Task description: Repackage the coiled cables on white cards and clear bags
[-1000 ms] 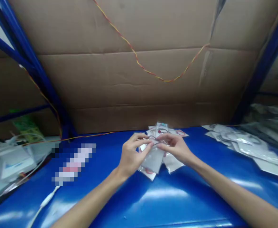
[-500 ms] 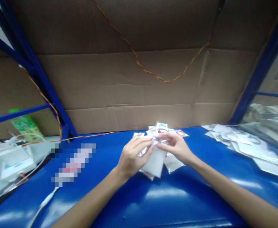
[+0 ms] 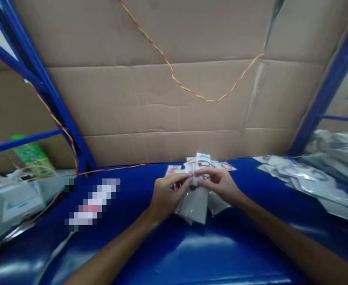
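I am watching the left hand (image 3: 166, 196) and the right hand (image 3: 222, 185) pinching the far end of a flat, pale packet (image 3: 194, 206) between thumbs and fingers. It is staying over a small pile of packets (image 3: 204, 159) in the middle of the blue table (image 3: 197, 249). A bigger heap of packets (image 3: 310, 180) is lying far to the right.

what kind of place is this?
Probably a workbench in a workshop or stockroom: blue rack frame, cardboard backing, and flat packets in clear plastic.
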`<state>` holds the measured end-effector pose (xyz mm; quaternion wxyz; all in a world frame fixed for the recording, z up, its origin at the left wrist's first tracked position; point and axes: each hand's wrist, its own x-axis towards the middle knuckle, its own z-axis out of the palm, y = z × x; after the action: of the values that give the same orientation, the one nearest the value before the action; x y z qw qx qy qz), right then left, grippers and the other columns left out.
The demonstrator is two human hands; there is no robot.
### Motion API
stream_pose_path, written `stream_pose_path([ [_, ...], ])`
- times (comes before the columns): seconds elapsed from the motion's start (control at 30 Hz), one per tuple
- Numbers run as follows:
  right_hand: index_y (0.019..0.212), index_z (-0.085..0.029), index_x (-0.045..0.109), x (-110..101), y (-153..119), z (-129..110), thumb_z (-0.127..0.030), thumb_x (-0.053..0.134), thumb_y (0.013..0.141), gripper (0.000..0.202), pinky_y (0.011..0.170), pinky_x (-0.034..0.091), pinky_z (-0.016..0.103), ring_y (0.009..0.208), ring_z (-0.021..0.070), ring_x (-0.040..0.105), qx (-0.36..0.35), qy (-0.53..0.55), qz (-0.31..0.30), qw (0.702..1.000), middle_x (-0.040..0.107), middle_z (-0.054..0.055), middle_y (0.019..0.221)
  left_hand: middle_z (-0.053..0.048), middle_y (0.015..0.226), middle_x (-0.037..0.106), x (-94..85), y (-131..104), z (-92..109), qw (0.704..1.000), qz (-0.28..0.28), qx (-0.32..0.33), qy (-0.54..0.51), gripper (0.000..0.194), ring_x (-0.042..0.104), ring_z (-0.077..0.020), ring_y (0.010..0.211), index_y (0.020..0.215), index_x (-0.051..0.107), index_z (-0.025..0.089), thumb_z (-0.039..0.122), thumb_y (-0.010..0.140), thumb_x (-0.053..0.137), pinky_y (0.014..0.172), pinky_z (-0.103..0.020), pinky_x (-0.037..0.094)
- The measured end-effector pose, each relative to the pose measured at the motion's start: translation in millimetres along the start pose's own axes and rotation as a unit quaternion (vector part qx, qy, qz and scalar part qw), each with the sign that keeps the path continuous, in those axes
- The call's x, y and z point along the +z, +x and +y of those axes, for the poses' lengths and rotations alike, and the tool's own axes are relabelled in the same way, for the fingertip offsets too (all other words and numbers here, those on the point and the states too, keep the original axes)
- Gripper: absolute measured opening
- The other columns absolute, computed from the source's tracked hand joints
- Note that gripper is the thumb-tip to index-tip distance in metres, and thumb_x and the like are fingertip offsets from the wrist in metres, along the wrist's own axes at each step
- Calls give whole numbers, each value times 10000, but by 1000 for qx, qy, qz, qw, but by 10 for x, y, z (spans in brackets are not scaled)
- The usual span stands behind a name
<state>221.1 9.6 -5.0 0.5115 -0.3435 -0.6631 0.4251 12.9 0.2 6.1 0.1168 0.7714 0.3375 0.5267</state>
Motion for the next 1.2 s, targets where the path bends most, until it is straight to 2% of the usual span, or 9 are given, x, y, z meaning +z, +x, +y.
stream_pose_path([
  [0.1, 1015, -218, 785, -5, 3, -3, -402, 827, 794, 290, 833, 603, 383, 969, 257, 721, -14, -5, 0, 1000, 784, 73, 1033, -51, 926, 822, -16, 36, 29, 996, -41, -64, -37, 144, 764, -222, 825, 938, 816, 204, 284, 911, 699, 718, -307, 595],
  [0.17, 990, -219, 784, -3, 4, -1, -403, 824, 795, 272, 838, 591, 382, 948, 252, 718, -20, 0, 2, 1000, 783, 69, 1009, -62, 910, 810, -22, 60, 36, 993, -62, -80, -52, 187, 739, -215, 791, 923, 806, 189, 326, 926, 680, 695, -311, 576],
  [0.33, 965, -229, 783, 4, 1, -2, -419, 820, 791, 260, 831, 571, 372, 932, 246, 704, -26, -7, 9, 1000, 778, 62, 993, -55, 847, 708, -13, 84, 28, 993, -95, -54, -36, 265, 630, -169, 725, 858, 758, 181, 373, 966, 611, 610, -264, 503],
  [0.47, 879, -203, 771, 7, -2, -33, -449, 795, 811, 257, 786, 548, 350, 829, 220, 684, -29, -18, 2, 999, 767, 54, 886, -51, 829, 644, -2, 74, 19, 994, -102, -42, -23, 316, 606, -179, 790, 789, 731, 181, 361, 992, 568, 674, -283, 498],
  [0.67, 824, -181, 729, -3, -5, -82, -451, 741, 860, 272, 759, 523, 326, 796, 205, 655, -21, -12, -40, 999, 734, 46, 830, -45, 815, 653, 12, 37, 22, 995, -90, -42, -14, 283, 602, -170, 742, 823, 750, 176, 342, 986, 589, 668, -288, 477],
  [0.83, 855, -184, 737, -16, -11, -98, -428, 719, 881, 246, 726, 514, 301, 777, 190, 642, -3, -23, -66, 998, 716, 40, 831, -45, 850, 714, 14, 10, 29, 998, -63, 8, -7, 227, 648, -181, 795, 847, 746, 187, 293, 985, 601, 759, -314, 500],
  [0.93, 895, -199, 752, -11, -24, -99, -457, 675, 909, 269, 640, 516, 284, 727, 188, 645, 21, -14, -101, 995, 718, 40, 815, -45, 848, 733, 6, 7, 30, 999, -47, 21, 2, 211, 658, -181, 781, 866, 750, 190, 284, 985, 603, 725, -308, 504],
  [1.07, 817, -196, 713, -2, -32, -88, -483, 668, 907, 304, 511, 477, 257, 569, 156, 596, 40, 7, -113, 993, 684, 15, 699, -54, 858, 746, 1, -1, 35, 999, -26, 33, 9, 178, 666, -182, 767, 915, 766, 195, 264, 976, 613, 697, -304, 519],
  [1.2, 752, -191, 659, 1, -30, -84, -488, 711, 875, 326, 507, 489, 259, 541, 153, 612, 45, 33, -112, 992, 683, 11, 664, -73, 892, 745, 23, 3, 24, 999, -30, 7, -14, 183, 682, -195, 815, 909, 785, 201, 287, 962, 633, 698, -303, 546],
])
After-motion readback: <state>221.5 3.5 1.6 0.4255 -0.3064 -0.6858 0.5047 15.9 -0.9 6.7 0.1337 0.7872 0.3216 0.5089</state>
